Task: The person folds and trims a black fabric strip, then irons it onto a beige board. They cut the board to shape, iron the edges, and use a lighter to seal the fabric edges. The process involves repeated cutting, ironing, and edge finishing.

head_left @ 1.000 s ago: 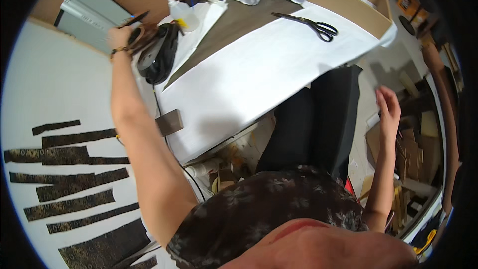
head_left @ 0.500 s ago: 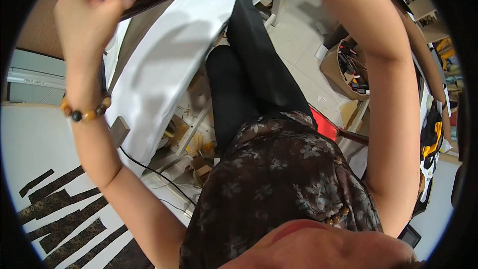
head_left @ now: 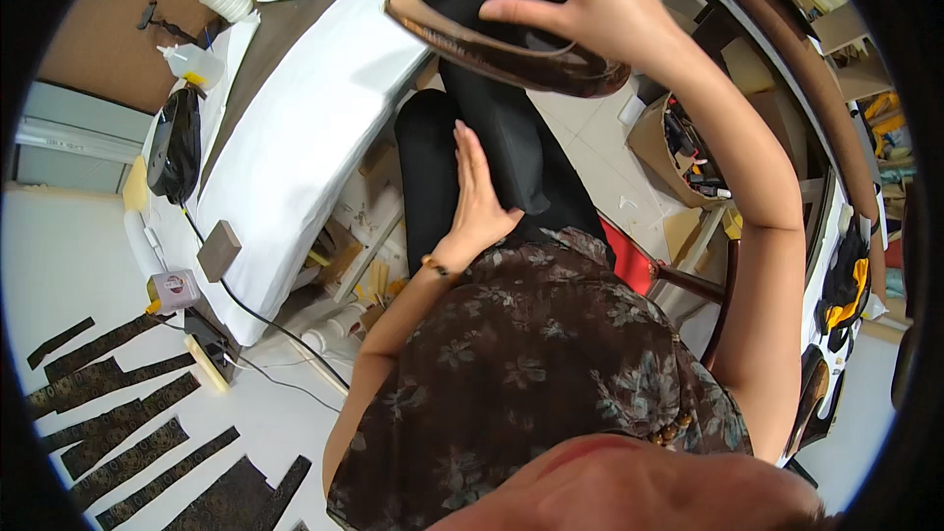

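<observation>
Right hand (head_left: 600, 10) raised far, fingers clamped on dark iron (head_left: 501, 39), long axis left-right. Left hand (head_left: 477, 202) flat, fingers extended, on black cloth (head_left: 506, 143) over lap, directly below iron.

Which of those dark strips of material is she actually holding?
The long dark strip raised in her right hand, hanging down over her lap. The other strips lie flat on the white surface at lower left, untouched.

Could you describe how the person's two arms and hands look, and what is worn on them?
Both forearms are bare, with no sleeves reaching them and no gloves. The left hand has a bracelet of dark and amber beads around the wrist. The right hand shows no ring or bracelet. The arms emerge from a dark top with a pale floral pattern.
</observation>
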Action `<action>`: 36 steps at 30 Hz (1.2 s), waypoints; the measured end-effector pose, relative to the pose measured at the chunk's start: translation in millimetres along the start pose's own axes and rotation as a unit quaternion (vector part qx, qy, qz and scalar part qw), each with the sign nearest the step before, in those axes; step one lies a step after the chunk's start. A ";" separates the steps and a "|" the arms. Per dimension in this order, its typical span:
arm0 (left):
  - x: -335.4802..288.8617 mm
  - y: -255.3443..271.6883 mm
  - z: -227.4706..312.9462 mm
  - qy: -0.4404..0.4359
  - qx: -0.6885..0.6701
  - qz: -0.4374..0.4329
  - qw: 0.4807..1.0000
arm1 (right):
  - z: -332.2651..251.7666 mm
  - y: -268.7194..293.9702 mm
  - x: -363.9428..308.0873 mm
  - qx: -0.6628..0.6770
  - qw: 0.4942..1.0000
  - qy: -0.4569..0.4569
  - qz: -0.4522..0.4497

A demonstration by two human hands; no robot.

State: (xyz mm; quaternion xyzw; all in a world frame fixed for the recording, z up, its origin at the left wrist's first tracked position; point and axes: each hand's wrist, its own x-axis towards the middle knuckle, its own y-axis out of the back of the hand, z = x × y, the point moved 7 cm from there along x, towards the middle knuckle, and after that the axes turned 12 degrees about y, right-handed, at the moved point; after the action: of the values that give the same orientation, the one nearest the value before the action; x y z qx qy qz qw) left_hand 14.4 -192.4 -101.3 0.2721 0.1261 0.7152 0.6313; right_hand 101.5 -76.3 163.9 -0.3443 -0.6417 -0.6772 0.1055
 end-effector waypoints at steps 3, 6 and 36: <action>3.2 -12.8 12.4 0.034 -0.055 0.001 0.998 | -7.2 -29.4 -5.5 -0.011 0.999 0.015 -0.049; 0.7 -15.2 0.9 0.067 -0.101 -0.028 0.992 | -5.5 -42.9 0.5 -0.010 0.997 0.032 -0.068; -0.8 -21.6 -12.8 0.082 -0.087 -0.050 0.992 | -17.2 -42.1 -36.2 0.049 0.992 0.075 -0.093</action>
State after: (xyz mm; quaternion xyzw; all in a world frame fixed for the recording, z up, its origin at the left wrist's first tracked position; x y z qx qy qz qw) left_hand 25.5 -187.4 -123.2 0.1500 0.1276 0.7110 0.6750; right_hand 98.1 -96.8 109.7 -0.2259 -0.6935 -0.6759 0.1064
